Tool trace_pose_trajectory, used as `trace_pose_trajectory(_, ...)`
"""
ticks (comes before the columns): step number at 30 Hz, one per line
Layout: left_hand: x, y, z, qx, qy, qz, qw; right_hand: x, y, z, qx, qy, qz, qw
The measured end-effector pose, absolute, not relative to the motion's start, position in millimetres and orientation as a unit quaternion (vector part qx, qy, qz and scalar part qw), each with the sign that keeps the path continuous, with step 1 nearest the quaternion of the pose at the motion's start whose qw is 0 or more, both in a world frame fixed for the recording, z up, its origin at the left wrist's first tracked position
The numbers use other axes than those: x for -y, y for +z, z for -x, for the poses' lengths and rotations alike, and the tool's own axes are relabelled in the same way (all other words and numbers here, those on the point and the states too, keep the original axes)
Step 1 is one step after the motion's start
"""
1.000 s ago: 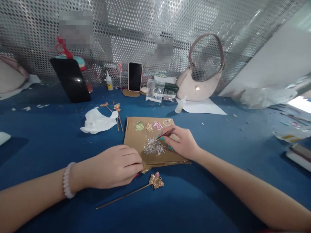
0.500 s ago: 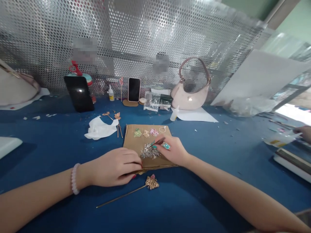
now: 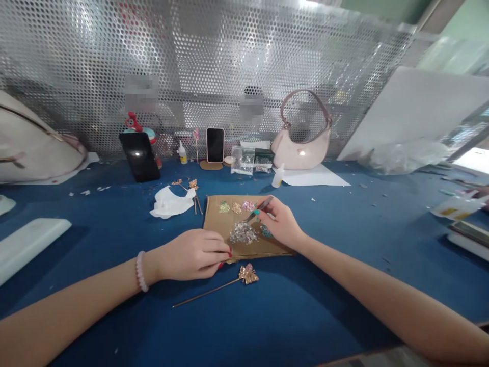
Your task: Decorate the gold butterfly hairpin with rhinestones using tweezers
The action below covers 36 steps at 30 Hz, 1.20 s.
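Observation:
My right hand [image 3: 281, 224] pinches a pair of tweezers [image 3: 263, 203], whose tips point down at a pile of clear, silvery rhinestones [image 3: 243, 233]. These lie on a piece of cardboard [image 3: 217, 229]. Small heaps of green [image 3: 224, 207], gold [image 3: 237, 208] and pink stones [image 3: 248, 206] line its far side; teal stones [image 3: 266, 231] are partly covered by my right hand. At the near left corner, my left hand [image 3: 198, 255] has its fingers closed on the cardboard edge. Just in front lies a gold hairpin [image 3: 248, 274] with a butterfly-like head and a long stem.
Behind the cardboard are white tissue [image 3: 171, 202], more hairpins [image 3: 195, 196], glue bottles [image 3: 278, 176], a phone [image 3: 215, 145], a dark tablet [image 3: 139, 157] and a handbag [image 3: 301, 153]. A perforated metal screen [image 3: 214, 61] closes the back. Another person's hand shows at far right.
My right hand has raised the tweezers slightly off the clear stones, which uncovers more of the pile. My left hand stays at the cardboard corner. The whole view has shifted a little.

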State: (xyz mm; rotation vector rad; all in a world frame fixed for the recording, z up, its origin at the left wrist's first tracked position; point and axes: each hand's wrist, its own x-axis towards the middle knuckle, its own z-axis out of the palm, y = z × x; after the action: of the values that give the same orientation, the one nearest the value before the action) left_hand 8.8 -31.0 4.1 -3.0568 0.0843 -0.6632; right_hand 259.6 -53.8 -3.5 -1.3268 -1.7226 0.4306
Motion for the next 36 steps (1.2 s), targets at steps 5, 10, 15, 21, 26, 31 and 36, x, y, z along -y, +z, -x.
trace_pose_trajectory(5, 33.1, 4.2, -6.5, -0.034, -0.202, 0.978, 0.048, 55.0, -3.3, -263.9, 0.719, 0.165, 0.517, 0.434)
trace_pose_trajectory(10, 33.5, 7.2, -7.0, -0.032, -0.198, 0.979, 0.041, 57.6, 4.7, -262.2, 0.746, 0.133, 0.519, 0.396)
trace_pose_trajectory(15, 32.3, 6.4, -7.7, -0.032, -0.202, 0.978, 0.025, 59.4, 12.0, -262.9, 0.777, 0.088, 0.526, 0.335)
trace_pose_trajectory(21, 30.7, 3.2, -7.8, -0.032, -0.202, 0.979, 0.008, 59.6, 9.2, -263.7, 0.804, 0.046, 0.521, 0.283)
trace_pose_trajectory(26, 30.2, 3.8, -8.5, -0.031, -0.202, 0.979, 0.005, 59.7, 5.7, -263.6, 0.816, 0.037, 0.504, 0.281)
trace_pose_trajectory(31, 29.8, 4.3, -9.2, -0.032, -0.206, 0.978, 0.003, 60.6, 7.0, -262.2, 0.816, 0.040, 0.503, 0.282)
trace_pose_trajectory(36, 31.1, 4.7, -9.9, -0.031, -0.209, 0.977, 0.001, 61.0, 8.9, -262.2, 0.808, 0.050, 0.515, 0.282)
